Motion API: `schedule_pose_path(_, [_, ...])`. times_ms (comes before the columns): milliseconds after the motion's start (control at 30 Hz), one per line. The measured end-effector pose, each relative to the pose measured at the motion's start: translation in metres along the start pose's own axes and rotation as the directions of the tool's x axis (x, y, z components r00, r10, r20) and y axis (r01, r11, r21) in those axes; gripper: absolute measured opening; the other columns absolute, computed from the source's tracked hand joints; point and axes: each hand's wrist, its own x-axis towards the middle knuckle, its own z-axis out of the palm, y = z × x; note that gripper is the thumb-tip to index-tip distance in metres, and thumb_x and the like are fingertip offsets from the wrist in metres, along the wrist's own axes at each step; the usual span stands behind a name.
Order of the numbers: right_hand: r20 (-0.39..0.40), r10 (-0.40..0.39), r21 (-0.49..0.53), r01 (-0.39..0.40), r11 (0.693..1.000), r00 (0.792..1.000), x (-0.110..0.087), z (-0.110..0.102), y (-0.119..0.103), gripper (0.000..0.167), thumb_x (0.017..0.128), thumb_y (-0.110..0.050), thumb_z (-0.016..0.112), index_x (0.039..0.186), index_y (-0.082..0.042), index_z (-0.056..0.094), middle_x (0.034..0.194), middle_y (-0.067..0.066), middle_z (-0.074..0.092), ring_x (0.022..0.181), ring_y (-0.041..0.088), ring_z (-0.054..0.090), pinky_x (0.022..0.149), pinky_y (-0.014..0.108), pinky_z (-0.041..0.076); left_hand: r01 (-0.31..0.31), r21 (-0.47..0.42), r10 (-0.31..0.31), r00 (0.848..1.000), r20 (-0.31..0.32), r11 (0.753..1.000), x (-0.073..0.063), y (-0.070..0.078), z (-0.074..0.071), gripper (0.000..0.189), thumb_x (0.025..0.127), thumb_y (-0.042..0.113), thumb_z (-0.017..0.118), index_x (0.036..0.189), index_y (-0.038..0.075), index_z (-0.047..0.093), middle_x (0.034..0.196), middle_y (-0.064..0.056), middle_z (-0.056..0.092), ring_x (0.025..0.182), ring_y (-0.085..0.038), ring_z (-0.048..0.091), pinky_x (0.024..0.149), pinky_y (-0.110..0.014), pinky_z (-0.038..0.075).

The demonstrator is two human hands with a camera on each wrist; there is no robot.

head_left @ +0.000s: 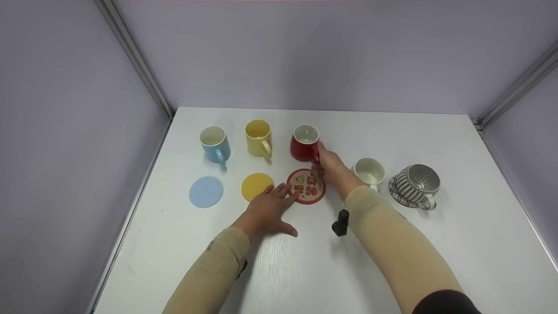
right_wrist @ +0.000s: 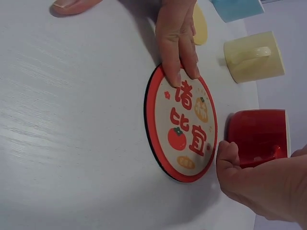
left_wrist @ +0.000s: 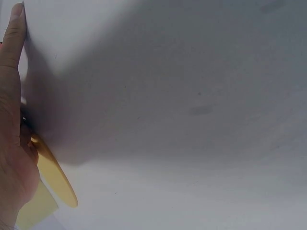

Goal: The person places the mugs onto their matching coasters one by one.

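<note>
My right hand (head_left: pixel 330 166) grips the handle of a red mug (head_left: pixel 301 146) with a white inside, at the back of the table. Just in front of that mug lies a round coaster (right_wrist: pixel 184 139) with a red rim and printed characters. The fingertips of my left hand (head_left: pixel 271 210) rest on the coaster's left edge, fingers straight and thumb spread out. A yellow coaster (head_left: pixel 254 185) is partly covered by the left hand. Behind it stands a yellow mug (head_left: pixel 257 140); in the right wrist view that mug (right_wrist: pixel 247 60) stands beside the red one.
At the left, a light blue mug (head_left: pixel 214 146) stands behind a blue coaster (head_left: pixel 206 192). A white mug (head_left: pixel 369 171) is partly behind the right forearm. Farther right, a striped mug (head_left: pixel 416 185) stands on a checked coaster (head_left: pixel 399 195). Walls border the table at back and sides.
</note>
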Motion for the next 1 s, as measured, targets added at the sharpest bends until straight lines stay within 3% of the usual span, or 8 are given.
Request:
schedule_pose_path(167, [0.005,0.03,0.092,-0.03,0.995,1.0,0.003,0.0046,0.0044,0.055,0.116,-0.045,0.034,0.139,0.002,0.047,0.137,0.019,0.046,0.121,0.029,0.046,0.115,0.042,0.041,0.007,-0.029,-0.007,1.0,-0.001,1.0,-0.0017,0.0002,-0.0006,0.117,0.076,0.088,0.069,0.169,0.028,0.031,0.177,0.0,0.016,0.163,-0.02,0.013,0.132,-0.044,0.009])
schedule_pose_path(400, [-0.023,0.039,0.089,-0.037,0.995,0.999,0.0048,0.009,0.0066,0.05,0.116,-0.041,0.035,0.133,0.005,0.048,0.117,0.014,0.047,0.108,0.026,0.049,0.109,0.038,0.045,0.016,-0.029,-0.016,1.0,0.01,0.999,-0.001,-0.0003,0.0005,0.117,0.076,0.088,0.068,0.169,0.03,0.029,0.177,0.001,0.015,0.163,-0.02,0.012,0.132,-0.043,0.007])
schedule_pose_path(667, [-0.03,0.04,0.123,-0.036,0.992,0.999,0.0084,0.0078,0.0086,0.044,0.116,-0.037,0.039,0.122,0.004,0.052,0.118,0.014,0.048,0.113,0.027,0.05,0.111,0.039,0.047,0.016,-0.047,-0.015,1.0,0.015,0.999,0.0029,-0.0024,0.0031,0.118,0.074,0.09,0.068,0.169,0.033,0.027,0.177,0.003,0.014,0.163,-0.018,0.011,0.132,-0.043,0.007])
schedule_pose_path(1000, [-0.018,0.047,0.14,-0.044,0.989,0.999,0.0083,0.0068,0.011,0.042,0.115,-0.041,0.042,0.116,0.0,0.053,0.119,0.014,0.051,0.107,0.027,0.053,0.096,0.035,0.048,0.017,-0.042,-0.016,1.0,0.024,0.999,0.0044,-0.0023,0.0016,0.117,0.074,0.089,0.067,0.169,0.032,0.029,0.176,0.003,0.014,0.163,-0.019,0.013,0.132,-0.044,0.008])
